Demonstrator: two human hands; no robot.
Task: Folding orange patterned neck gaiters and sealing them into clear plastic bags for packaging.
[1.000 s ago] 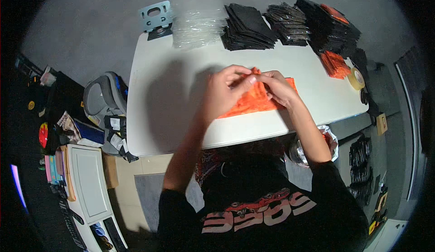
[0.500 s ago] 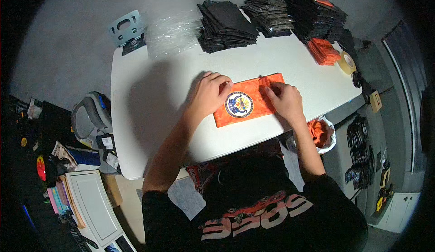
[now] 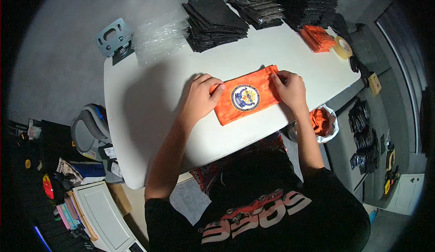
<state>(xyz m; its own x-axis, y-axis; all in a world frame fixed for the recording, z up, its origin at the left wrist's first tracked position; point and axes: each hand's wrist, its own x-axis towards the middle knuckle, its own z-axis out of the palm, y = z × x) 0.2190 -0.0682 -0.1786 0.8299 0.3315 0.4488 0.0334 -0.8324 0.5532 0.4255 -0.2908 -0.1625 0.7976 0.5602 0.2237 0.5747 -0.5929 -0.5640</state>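
A folded piece of orange fabric (image 3: 226, 111) with a round blue, white and yellow emblem lies at a slant on the white table in front of me. At its upper left corner, my left hand (image 3: 200, 97) pinches the edge between thumb and fingers. The opposite upper corner is held by my right hand (image 3: 292, 91), thumb on top and fingertips partly hidden behind the fabric. The emblem faces up between both hands.
Along the far edge of the white table (image 3: 158, 129) stand a metal stand (image 3: 113, 37), clear plastic sleeves (image 3: 158, 37), black stacks (image 3: 215, 23), an orange stack (image 3: 317, 38) and a tape roll (image 3: 342, 48). A white bag of orange fabric (image 3: 333, 127) sits below the right edge.
My left hand has closed on the fabric's upper left corner. My right hand has moved out to its right edge, uncovering more of the orange surface. The whole view has shifted slightly.
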